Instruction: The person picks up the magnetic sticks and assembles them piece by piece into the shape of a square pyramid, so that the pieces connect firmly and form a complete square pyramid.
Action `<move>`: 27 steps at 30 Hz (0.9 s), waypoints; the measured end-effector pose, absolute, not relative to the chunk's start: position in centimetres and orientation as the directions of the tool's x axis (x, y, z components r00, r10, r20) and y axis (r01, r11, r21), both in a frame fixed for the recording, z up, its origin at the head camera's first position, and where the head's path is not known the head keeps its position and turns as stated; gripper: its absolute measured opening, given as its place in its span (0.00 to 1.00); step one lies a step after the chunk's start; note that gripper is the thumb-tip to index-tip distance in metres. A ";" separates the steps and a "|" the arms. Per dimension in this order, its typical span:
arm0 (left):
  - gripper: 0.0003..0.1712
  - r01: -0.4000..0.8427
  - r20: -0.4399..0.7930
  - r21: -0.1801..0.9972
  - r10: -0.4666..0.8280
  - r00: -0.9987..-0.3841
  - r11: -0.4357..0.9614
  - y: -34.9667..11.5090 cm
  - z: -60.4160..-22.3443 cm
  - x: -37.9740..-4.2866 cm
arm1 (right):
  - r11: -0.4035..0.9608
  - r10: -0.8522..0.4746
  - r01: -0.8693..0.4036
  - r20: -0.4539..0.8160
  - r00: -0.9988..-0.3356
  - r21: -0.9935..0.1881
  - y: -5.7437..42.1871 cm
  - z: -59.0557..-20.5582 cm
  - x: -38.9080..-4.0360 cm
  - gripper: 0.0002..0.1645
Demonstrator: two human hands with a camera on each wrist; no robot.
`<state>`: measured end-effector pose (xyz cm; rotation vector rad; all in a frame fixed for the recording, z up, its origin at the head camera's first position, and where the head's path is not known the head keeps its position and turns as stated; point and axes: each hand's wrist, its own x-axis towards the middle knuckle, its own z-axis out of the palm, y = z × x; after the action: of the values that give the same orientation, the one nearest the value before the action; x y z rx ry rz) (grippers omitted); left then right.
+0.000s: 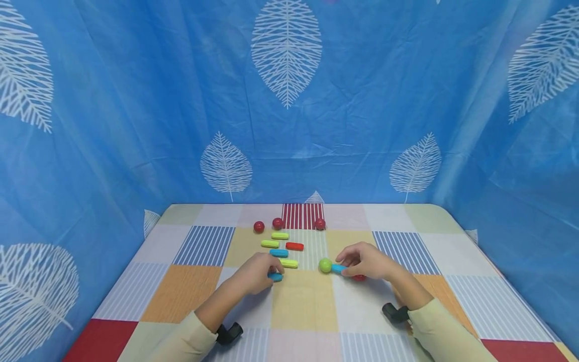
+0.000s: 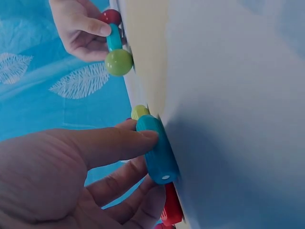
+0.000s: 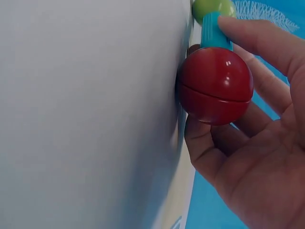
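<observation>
A: Landmark?
B: Green ball (image 1: 325, 265). It sits on one end of the linked blue bar (image 1: 338, 269); a red ball (image 3: 215, 86) sits on the other end, right of the green one.
A: Right hand (image 1: 365, 260)?
B: Just right of the green ball. Thumb and fingers clamped on the linked blue bar, thumb on its side. Whether a lower finger also touches the red ball, can't tell.
A: Left hand (image 1: 258, 272)?
B: Left of the green ball, well apart. Thumb and fingers pinch the loose blue bar (image 2: 157, 150); fingertips behind it partly hidden. That bar's left of the green ball too, slightly nearer the person.
A: Rest?
B: Yellow-green bar (image 1: 288, 263), left of the green ball. Another blue bar (image 1: 278, 253), red bar (image 1: 295, 246) and two more yellow-green bars (image 1: 270, 244), all left and farther back. Three loose red balls (image 1: 278, 223), farthest back: two off left, one almost straight behind the green ball.
A: Surface?
B: Patchwork cloth (image 1: 304, 306) under the green ball, blue leaf-print curtain (image 1: 362, 100) beyond it.
</observation>
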<state>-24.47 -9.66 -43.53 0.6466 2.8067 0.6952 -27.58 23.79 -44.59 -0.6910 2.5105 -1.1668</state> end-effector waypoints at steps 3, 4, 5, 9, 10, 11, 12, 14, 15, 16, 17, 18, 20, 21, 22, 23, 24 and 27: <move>0.15 0.349 -0.073 0.489 0.437 -0.896 0.799 -9.8 -43.8 -24.5 | 0.583 -0.492 -0.273 -0.066 -0.868 -0.765 24.2 -44.6 -27.6 0.17; 0.16 0.347 -0.072 0.493 0.435 -0.897 0.798 -9.8 -43.9 -24.5 | 0.594 -0.473 -0.256 -0.074 -0.878 -0.762 24.4 -44.6 -27.6 0.17; 0.16 0.341 -0.076 0.498 0.432 -0.899 0.797 -9.9 -43.9 -24.5 | 0.605 -0.454 -0.238 -0.084 -0.887 -0.760 24.6 -44.6 -27.6 0.18; 0.15 0.342 -0.072 0.509 0.434 -0.898 0.790 -10.0 -43.9 -24.4 | 0.629 -0.390 -0.167 -0.122 -0.913 -0.759 25.2 -44.6 -27.6 0.19; 0.14 0.342 -0.069 0.514 0.436 -0.897 0.786 -10.1 -43.9 -24.4 | 0.634 -0.375 -0.152 -0.130 -0.918 -0.759 25.4 -44.6 -27.6 0.19; 0.13 0.342 -0.068 0.519 0.437 -0.897 0.783 -10.1 -43.9 -24.3 | 0.639 -0.362 -0.139 -0.136 -0.922 -0.757 25.5 -44.6 -27.5 0.19; 0.13 0.343 -0.065 0.524 0.438 -0.897 0.780 -10.1 -44.0 -24.4 | 0.644 -0.342 -0.119 -0.146 -0.928 -0.755 25.6 -44.6 -27.5 0.19; 0.13 0.340 -0.062 0.537 0.439 -0.896 0.772 -10.2 -44.0 -24.4 | 0.654 -0.305 -0.081 -0.164 -0.938 -0.752 25.6 -44.5 -27.3 0.18; 0.13 0.340 -0.062 0.539 0.439 -0.896 0.771 -10.3 -44.1 -24.4 | 0.659 -0.288 -0.065 -0.172 -0.942 -0.749 25.6 -44.4 -27.2 0.18; 0.13 0.341 -0.061 0.541 0.441 -0.895 0.769 -10.3 -44.1 -24.5 | 0.665 -0.277 -0.057 -0.175 -0.945 -0.745 25.7 -44.4 -27.2 0.18; 0.13 0.343 -0.060 0.543 0.443 -0.894 0.766 -10.3 -44.2 -24.5 | 0.667 -0.262 -0.043 -0.180 -0.948 -0.744 25.7 -44.3 -27.0 0.17; 0.13 0.351 -0.056 0.543 0.450 -0.891 0.763 -10.3 -44.2 -24.6 | 0.663 -0.252 -0.031 -0.185 -0.950 -0.748 25.7 -44.2 -26.9 0.17; 0.14 0.360 -0.054 0.546 0.460 -0.886 0.757 -10.2 -44.2 -24.7 | 0.654 -0.254 -0.029 -0.183 -0.950 -0.756 25.7 -44.1 -26.8 0.16; 0.14 0.362 -0.054 0.546 0.463 -0.885 0.756 -10.2 -44.2 -24.7 | 0.647 -0.252 -0.024 -0.184 -0.950 -0.763 25.7 -44.1 -26.7 0.16; 0.15 0.367 -0.053 0.549 0.469 -0.881 0.751 -10.1 -44.3 -24.8 | 0.639 -0.252 -0.019 -0.186 -0.950 -0.769 25.7 -44.1 -26.7 0.16; 0.15 0.372 -0.051 0.551 0.476 -0.878 0.747 -10.1 -44.3 -24.8 | 0.630 -0.244 -0.004 -0.193 -0.950 -0.777 25.7 -44.0 -26.6 0.16; 0.15 0.378 -0.049 0.554 0.482 -0.875 0.742 -10.0 -44.2 -24.8 | 0.623 -0.239 0.005 -0.197 -0.951 -0.782 25.7 -44.0 -26.6 0.16; 0.14 0.396 -0.032 0.568 0.500 -0.865 0.722 -9.8 -44.2 -25.0 | 0.610 -0.219 0.035 -0.210 -0.953 -0.792 25.7 -44.0 -26.4 0.17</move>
<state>-24.96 -9.82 -44.16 0.7206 2.7423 0.8418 -26.44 25.71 -44.04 -0.1501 2.5515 -1.2643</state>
